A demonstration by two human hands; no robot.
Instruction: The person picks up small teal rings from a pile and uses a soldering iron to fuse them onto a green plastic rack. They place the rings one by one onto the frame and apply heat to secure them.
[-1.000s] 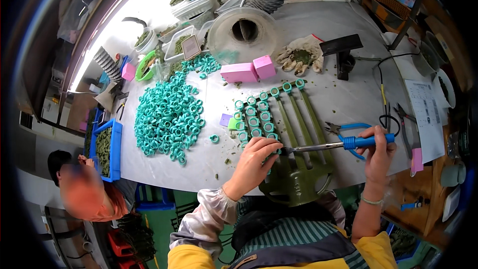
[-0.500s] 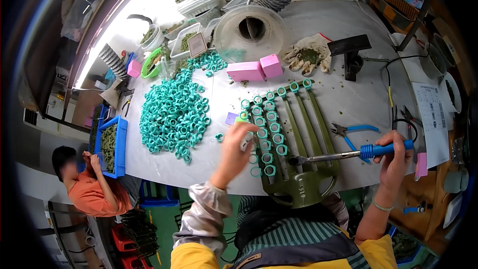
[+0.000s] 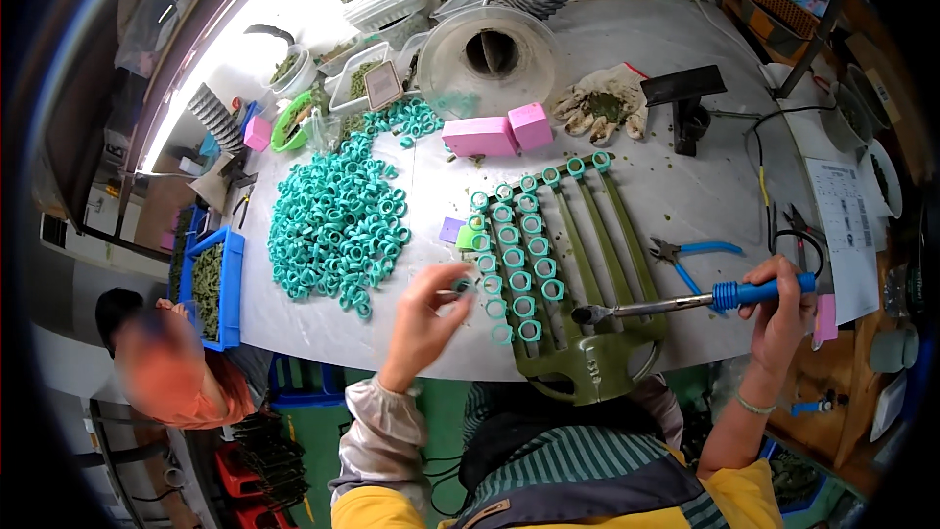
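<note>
Left hand (image 3: 419, 321) apparently pinching small ring (image 3: 463, 285), olive rack (image 3: 589, 364) at 3 o'clock; ring likely light, stiff, best held by rim. Right hand (image 3: 778, 321) wrapped round blue-handled tool (image 3: 661, 307), metal shaft pointing 9 o'clock, probably rigid.

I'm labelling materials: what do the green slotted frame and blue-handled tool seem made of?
Green slotted frame: perhaps wax or plastic, smooth with a soft sheen.
Blue-handled tool: shaft apparently polished metal, given its silvery shine; grip probably plastic, evenly coloured and ribbed.
</note>
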